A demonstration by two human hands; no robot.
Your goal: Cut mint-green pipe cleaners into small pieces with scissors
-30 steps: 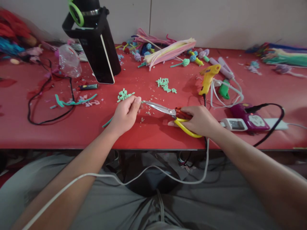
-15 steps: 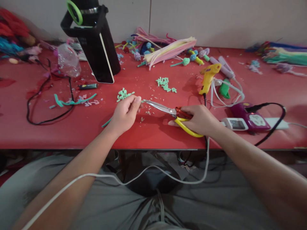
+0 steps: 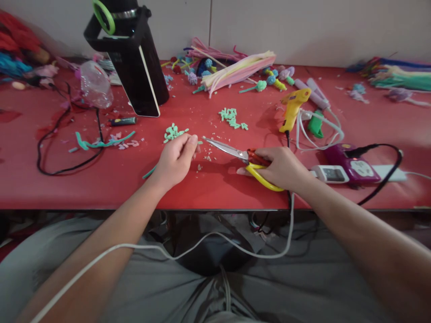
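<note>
Pinched in my left hand (image 3: 178,158) is a mint-green pipe cleaner (image 3: 149,172); its tail pokes out below the hand and a short tip shows past the fingertips. My right hand (image 3: 282,168) grips scissors (image 3: 232,151) with one red and one yellow handle. Their blades look closed or nearly so, pointing left, with the tip just apart from the green end. Behind my left hand lies a pile of short green pieces (image 3: 173,133). Another group of green pieces (image 3: 230,117) rests farther back, to the right.
At the right stand a yellow glue gun (image 3: 293,107) and a purple power adapter (image 3: 358,168) with cables. A black flask (image 3: 155,58) with a phone (image 3: 136,80) against it is at the back left. Pipe cleaner bundles (image 3: 239,74) lie along the wall.
The scissors have drawn back slightly to the right, so a small gap shows between their tip and the green end. My left hand has hardly moved.
</note>
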